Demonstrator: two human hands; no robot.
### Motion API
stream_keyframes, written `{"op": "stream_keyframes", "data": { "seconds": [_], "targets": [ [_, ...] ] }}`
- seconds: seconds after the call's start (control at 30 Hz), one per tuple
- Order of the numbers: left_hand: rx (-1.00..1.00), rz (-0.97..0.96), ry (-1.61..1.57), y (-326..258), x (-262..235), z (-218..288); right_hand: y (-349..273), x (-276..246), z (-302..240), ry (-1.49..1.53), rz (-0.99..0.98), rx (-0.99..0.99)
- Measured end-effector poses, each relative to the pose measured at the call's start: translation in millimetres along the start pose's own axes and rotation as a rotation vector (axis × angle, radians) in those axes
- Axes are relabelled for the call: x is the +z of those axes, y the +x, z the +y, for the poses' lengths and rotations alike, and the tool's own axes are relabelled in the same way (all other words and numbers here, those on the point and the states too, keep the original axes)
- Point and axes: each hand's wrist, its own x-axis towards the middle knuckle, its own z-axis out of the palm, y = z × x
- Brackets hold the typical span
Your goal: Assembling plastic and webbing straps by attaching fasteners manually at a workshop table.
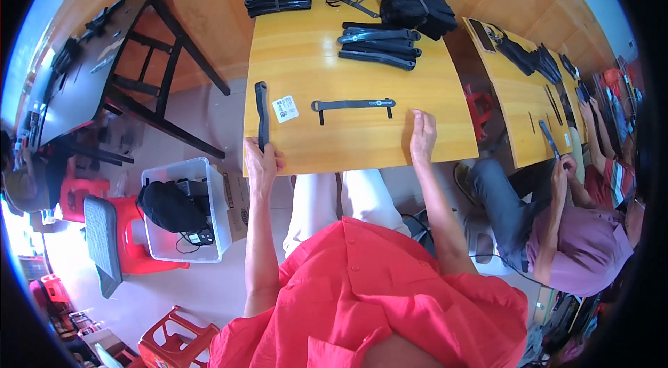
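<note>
Yellow wooden table (292,55) occupies upper centre; left hand (260,165) clasps long black strap (262,112); right hand (422,137) is uncurled, unladen; translucent plastic tub (219,218) stands lower left.

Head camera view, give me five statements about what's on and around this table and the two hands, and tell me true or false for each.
1. Each hand grips a strap. False: the left hand holds a dark strap by its near end, while the right hand is open with nothing visible in it.
2. A white label lies on the yellow table, just right of that strap. True.
3. The space left of the table is bare. False: a clear plastic bin stands there.
4. A flat strap lies crosswise, with a short black piece near its left end. True.
5. A black bundle sits at the table's far right corner. True.
</note>
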Motion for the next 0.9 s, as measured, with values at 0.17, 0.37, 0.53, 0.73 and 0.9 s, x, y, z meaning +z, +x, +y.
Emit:
{"op": "stream_keyframes", "data": {
  "seconds": [0.17, 0.37, 0.53, 0.73, 0.9],
  "targets": [
    [0.057, -0.262, -0.170, -48.8, 19.8, 26.7, -36.3, -2.7, -91.0, 0.583, -0.350, 0.064],
    [0.110, -0.454, -0.275, -90.7, 29.4, 45.6, -36.1, -14.9, -173.7, 0.916, -0.698, 0.223],
    [0.032, -0.572, -0.308, -103.4, 33.6, 44.9, -35.4, -21.8, -180.8, 1.011, -0.570, 0.186],
    [-0.080, -0.783, -0.510, -108.9, 37.2, 37.6, -39.7, -37.2, -181.6, 0.961, -0.516, 0.245],
    [-0.268, -0.869, -0.724, -113.2, 42.0, 39.1, -30.7, -33.8, -168.1, 0.927, -0.525, 0.255]
  ]
}}
